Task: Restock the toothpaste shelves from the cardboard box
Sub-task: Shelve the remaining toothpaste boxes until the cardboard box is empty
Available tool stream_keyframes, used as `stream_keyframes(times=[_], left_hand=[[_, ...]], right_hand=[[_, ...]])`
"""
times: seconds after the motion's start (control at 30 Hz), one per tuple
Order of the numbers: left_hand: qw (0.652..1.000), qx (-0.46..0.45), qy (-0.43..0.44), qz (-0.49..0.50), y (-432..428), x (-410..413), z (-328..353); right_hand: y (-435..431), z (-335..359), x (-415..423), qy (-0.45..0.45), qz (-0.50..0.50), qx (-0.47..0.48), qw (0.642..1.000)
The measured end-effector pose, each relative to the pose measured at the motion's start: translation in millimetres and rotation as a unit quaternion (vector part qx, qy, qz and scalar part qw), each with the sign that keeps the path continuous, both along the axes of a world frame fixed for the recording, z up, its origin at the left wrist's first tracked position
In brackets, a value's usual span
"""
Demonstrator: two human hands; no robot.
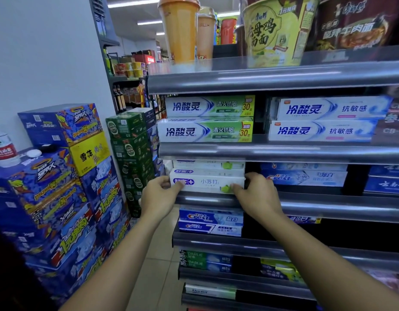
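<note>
A white toothpaste box (207,182) with a purple logo and a green lime picture lies at the front of the third shelf (306,199), on the left. My left hand (159,196) grips its left end and my right hand (253,194) grips its right end. More white boxes of the same kind (207,169) are stacked just behind and above it. Green and white toothpaste boxes (207,131) fill the shelf above. Blue Crest boxes (211,223) lie on the shelf below. The cardboard box is not in view.
Stacked blue drink cartons (55,198) and green beer cartons (131,149) stand close on the left, leaving a narrow strip of tiled floor (158,265). Instant noodle cups (277,30) sit on the top shelf. Dark gaps show to the right of the Crest boxes.
</note>
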State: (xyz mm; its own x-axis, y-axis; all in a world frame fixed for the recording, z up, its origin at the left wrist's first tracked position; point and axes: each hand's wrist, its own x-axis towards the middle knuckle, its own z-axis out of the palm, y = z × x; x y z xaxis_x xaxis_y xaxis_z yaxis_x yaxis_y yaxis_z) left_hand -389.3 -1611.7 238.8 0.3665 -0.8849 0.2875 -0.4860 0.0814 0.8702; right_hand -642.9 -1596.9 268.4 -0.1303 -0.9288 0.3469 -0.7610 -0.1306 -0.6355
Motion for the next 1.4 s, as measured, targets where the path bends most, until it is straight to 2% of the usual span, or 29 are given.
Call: stream_keyframes(times=[0.13,0.27,0.33,0.4,0.5,0.57,0.7,0.8,1.03,1.2,1.3,1.4], left_hand=[[1.0,-0.015,0.011,0.005,8.8,-4.0,-2.6],[0.99,-0.128,-0.021,0.057,39.3,-16.3,-21.6],[0.987,-0.155,-0.023,0.024,61.1,-28.5,-40.4],[0.99,-0.137,-0.029,-0.024,78.1,-45.9,-68.6],[0.993,-0.067,-0.033,-0.093,103.7,-77.1,-119.6],[0.992,0.018,-0.024,-0.12,116.6,-99.3,-161.2],[0.96,0.206,-0.041,-0.183,152.0,-144.8,-251.9],[0.927,0.312,-0.047,-0.204,180.8,-176.0,-323.3],[0.837,0.519,-0.064,-0.161,226.8,-238.7,-525.1],[0.767,0.596,-0.151,-0.182,233.7,-273.1,-712.4],[0.768,0.599,-0.145,-0.172,232.6,-292.4,-807.5],[0.76,0.603,-0.129,-0.205,224.8,-313.6,-888.9]], right_hand=[[9.7,1.1,-4.5,0.01,0.018,-0.025,0.999],[36.7,-11.9,-22.5,0.021,0.033,-0.138,0.99],[52.4,-25.7,-38.1,0.0,0.051,-0.158,0.986],[65.6,-48.2,-58.4,-0.031,0.061,-0.151,0.986],[87.3,-91.4,-90.2,-0.071,0.065,-0.098,0.99],[100.6,-128.0,-114.6,-0.094,0.058,-0.047,0.993],[133.9,-215.7,-164.5,-0.134,0.031,0.125,0.983],[160.3,-294.4,-196.6,-0.139,0.009,0.271,0.952],[214.5,-514.8,-228.3,-0.136,-0.036,0.473,0.869],[249.5,-678.3,-223.4,-0.082,0.026,0.528,0.845],[260.3,-757.4,-221.7,-0.053,0.026,0.533,0.844],[263.9,-810.5,-223.3,-0.058,0.028,0.515,0.855]])
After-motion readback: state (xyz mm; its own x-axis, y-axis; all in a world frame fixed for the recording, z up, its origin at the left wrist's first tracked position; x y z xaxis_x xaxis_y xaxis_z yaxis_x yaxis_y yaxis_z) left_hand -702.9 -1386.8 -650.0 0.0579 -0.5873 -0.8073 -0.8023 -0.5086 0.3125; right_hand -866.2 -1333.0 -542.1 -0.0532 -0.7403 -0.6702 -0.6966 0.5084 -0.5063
